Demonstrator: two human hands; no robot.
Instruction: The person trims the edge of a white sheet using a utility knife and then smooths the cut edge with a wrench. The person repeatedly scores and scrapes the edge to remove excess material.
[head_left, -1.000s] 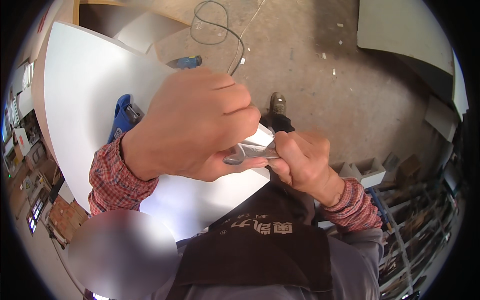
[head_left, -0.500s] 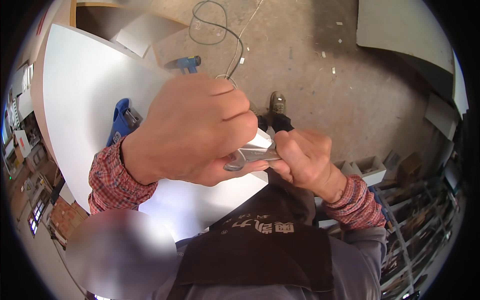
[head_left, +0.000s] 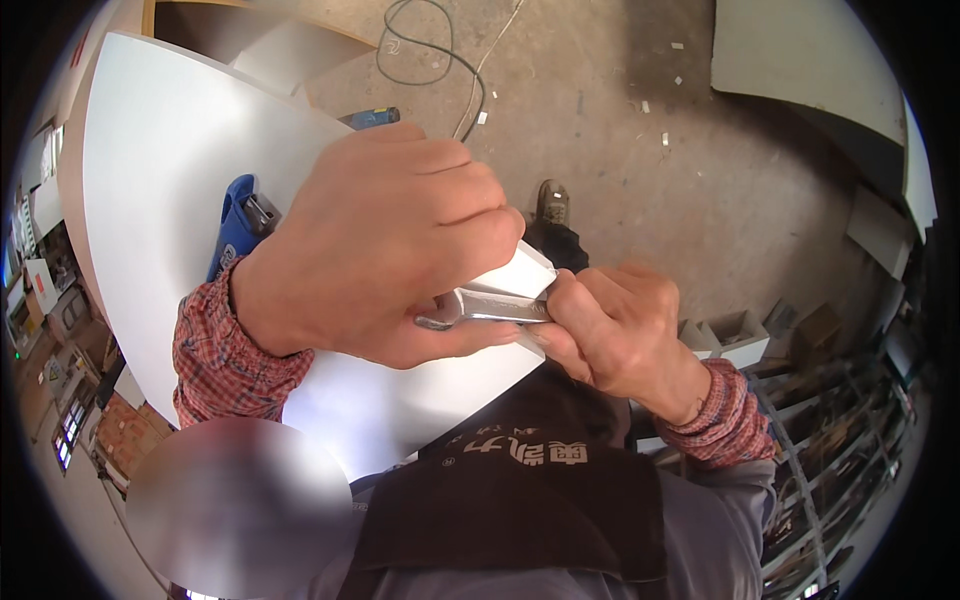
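Both my hands are closed around a silver metal tool that looks like an open-ended wrench. My left hand curls over its forked end, with the thumb stretched along the lower side. The other end goes into my right hand, whose thumb and fingers pinch it; that end is hidden. Right by the tool shows the white edge of a panel. Beneath my left hand and forearm lies a large white board.
A blue-handled tool rests on the board left of my left wrist. Beyond the board's far edge, a blue power tool is partly hidden. A dark cable curls across the floor. White boxes and a metal rack stand to the right.
Both hands have shifted slightly, and the metal tool has turned so its shaft shows brighter. The board's far edge now covers more of the blue power tool.
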